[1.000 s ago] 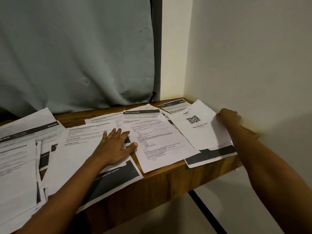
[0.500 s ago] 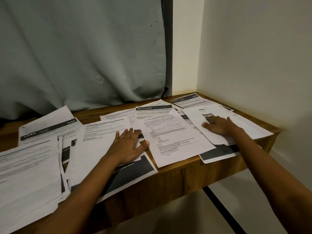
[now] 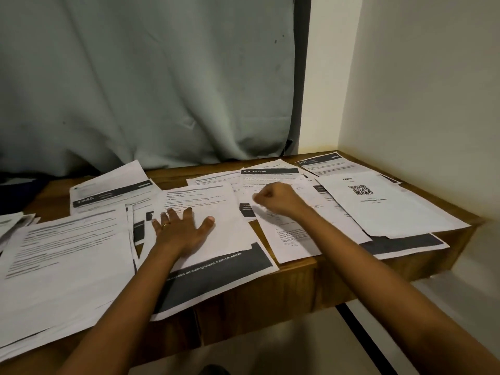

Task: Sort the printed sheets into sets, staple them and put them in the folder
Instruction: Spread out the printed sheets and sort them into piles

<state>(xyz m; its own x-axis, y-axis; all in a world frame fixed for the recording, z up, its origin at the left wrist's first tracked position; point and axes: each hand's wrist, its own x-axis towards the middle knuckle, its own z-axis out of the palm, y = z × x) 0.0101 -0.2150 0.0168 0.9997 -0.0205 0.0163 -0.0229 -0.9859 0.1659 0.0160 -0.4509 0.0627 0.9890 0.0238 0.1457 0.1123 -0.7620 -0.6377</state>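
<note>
The printed sheets (image 3: 81, 253) cover the wooden desk (image 3: 297, 288). My left hand (image 3: 181, 231) presses flat on them mid-desk. My right hand (image 3: 276, 198) is curled and blurry; I cannot tell if it pinches one.

I saw left hand (image 3: 181, 234) flat, fingers spread, on a printed sheet (image 3: 230, 212); right hand (image 3: 276, 199) curled over MULTI-ROOM sheet (image 3: 267, 175), grip unclear; wooden worktop (image 3: 270, 293) paper-strewn.

Light: dim, warm, brightest on the far right wall (image 3: 332, 77).
Shadows: soft, below the worktop (image 3: 270, 288) at right.
Blur: right hand (image 3: 276, 198) smeared; small print unreadable.
Edges: wide-angle bending, near left soft.
</note>
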